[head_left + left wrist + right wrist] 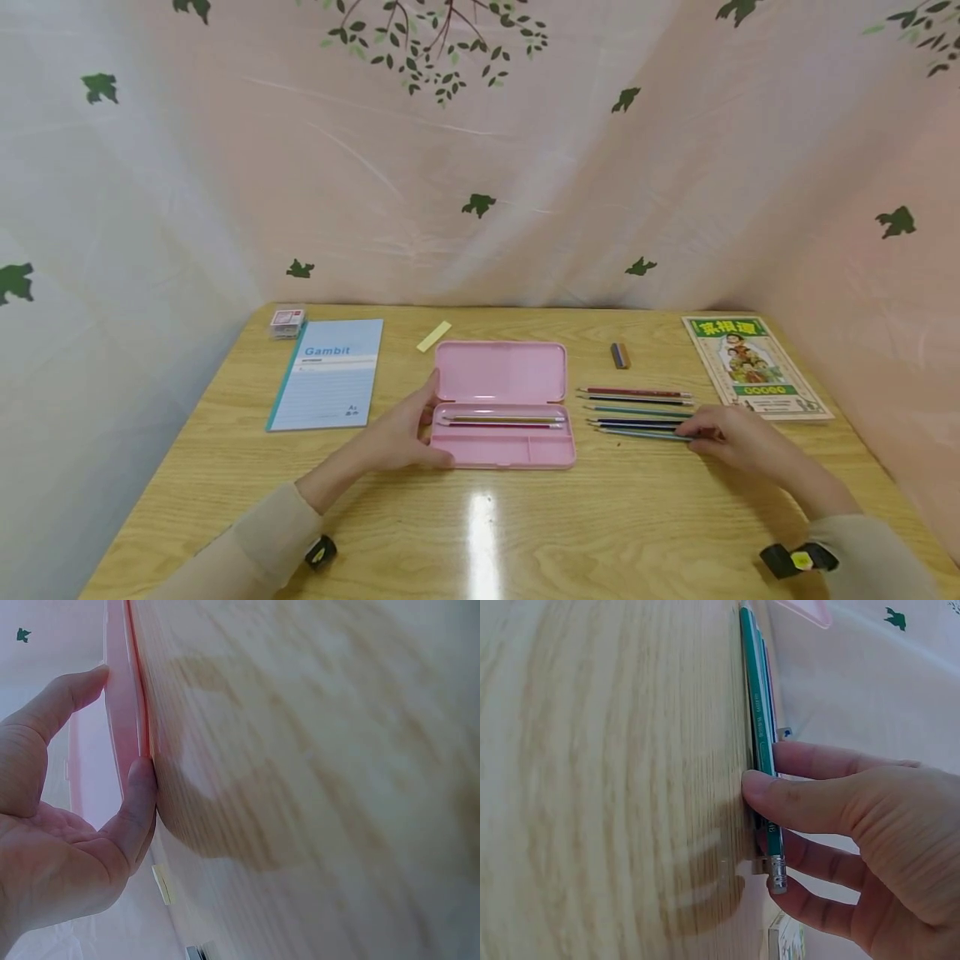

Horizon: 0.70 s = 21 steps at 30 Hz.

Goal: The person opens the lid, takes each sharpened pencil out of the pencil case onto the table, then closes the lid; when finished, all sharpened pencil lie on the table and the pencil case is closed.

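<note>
A pink pencil case [501, 371] lies open mid-table, its lid folded back. Two pencils [498, 423] rest in the long compartment of its tray. At the case's left end, my left hand [408, 429] grips the edge between thumb and fingers; the left wrist view shows the fingertips on the pink side wall [124, 705]. Right of the case, several pencils [633, 392] lie side by side, points to the left. My right hand [738, 437] pinches the nearest one, a green pencil [757, 705], close to its eraser end, between thumb and fingers.
A blue notebook [330, 383] lies at left, with a small white-and-pink box [287, 323] at its top corner. Behind the case are a pale yellow strip [433, 337] and a small brown-and-blue block [619, 356]. An illustrated booklet [753, 367] lies at far right.
</note>
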Tool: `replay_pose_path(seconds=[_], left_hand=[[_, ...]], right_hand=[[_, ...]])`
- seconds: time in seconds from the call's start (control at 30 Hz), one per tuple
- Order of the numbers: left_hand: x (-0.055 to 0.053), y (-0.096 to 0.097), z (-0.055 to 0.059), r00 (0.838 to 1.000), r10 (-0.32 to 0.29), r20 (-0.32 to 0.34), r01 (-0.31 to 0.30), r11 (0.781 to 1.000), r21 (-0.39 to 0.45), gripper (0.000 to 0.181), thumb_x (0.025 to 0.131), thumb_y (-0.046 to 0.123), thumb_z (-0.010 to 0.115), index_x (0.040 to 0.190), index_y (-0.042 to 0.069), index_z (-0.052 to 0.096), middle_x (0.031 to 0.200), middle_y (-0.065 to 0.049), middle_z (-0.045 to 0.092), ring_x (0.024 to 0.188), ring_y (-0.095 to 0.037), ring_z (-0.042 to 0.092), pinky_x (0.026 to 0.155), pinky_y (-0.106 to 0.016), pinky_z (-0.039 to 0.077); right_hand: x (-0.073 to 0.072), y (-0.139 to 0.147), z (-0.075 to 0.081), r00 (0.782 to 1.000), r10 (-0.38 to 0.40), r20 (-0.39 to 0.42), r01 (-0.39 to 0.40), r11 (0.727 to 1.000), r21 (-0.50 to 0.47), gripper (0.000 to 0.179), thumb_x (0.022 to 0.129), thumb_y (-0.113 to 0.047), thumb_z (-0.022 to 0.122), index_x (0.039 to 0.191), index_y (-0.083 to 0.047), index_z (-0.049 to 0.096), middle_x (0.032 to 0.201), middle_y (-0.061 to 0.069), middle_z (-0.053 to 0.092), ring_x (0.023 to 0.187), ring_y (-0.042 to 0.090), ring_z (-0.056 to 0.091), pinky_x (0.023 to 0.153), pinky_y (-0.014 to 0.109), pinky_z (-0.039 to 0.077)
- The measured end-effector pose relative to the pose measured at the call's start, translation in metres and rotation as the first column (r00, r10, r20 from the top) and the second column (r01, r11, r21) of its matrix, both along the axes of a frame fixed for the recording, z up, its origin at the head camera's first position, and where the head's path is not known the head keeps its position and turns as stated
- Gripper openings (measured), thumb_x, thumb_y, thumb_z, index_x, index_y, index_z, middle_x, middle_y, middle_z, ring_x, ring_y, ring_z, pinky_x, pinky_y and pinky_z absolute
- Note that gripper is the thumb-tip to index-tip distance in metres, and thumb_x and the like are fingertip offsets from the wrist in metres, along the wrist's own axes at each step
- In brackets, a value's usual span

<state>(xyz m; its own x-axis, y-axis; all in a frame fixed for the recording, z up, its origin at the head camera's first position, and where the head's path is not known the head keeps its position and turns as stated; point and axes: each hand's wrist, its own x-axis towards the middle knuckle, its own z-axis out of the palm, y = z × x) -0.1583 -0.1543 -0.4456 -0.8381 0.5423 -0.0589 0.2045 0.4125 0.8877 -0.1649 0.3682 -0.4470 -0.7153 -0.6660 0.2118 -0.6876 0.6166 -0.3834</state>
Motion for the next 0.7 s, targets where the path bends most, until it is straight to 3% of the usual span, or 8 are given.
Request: replay_pose_path(seconds=[0.43, 0.7], left_hand=[[0.001, 0.000, 0.001, 1.000, -0.007, -0.005, 0.007, 1.000, 0.006, 0.130, 0.076, 0.012, 0.091, 0.161, 0.001, -0.007, 0.135, -0.018, 0.053, 0.123, -0.026, 0.056, 0.102, -0.041, 0.048], [0.001, -0.001, 0.001, 1.000, -0.005, -0.018, 0.005, 1.000, -0.006, 0.130, 0.076, 0.015, 0.091, 0.161, 0.001, -0.007, 0.136, -0.017, 0.052, 0.124, -0.026, 0.055, 0.102, -0.042, 0.047]], right_hand=[[0.002, -0.013, 0.002, 0.983, -0.044, -0.181, 0.061, 0.994, 0.091, 0.028, 0.072, -0.001, 0.087, 0.093, -0.018, 0.079, 0.090, -0.010, 0.069, 0.079, 0.008, 0.066, 0.065, 0.034, 0.054], [0.002, -0.016, 0.004, 0.980, -0.063, -0.188, 0.086, 0.990, 0.114, 0.029, 0.071, -0.001, 0.087, 0.092, -0.019, 0.079, 0.091, -0.010, 0.070, 0.081, 0.011, 0.067, 0.067, 0.036, 0.055]])
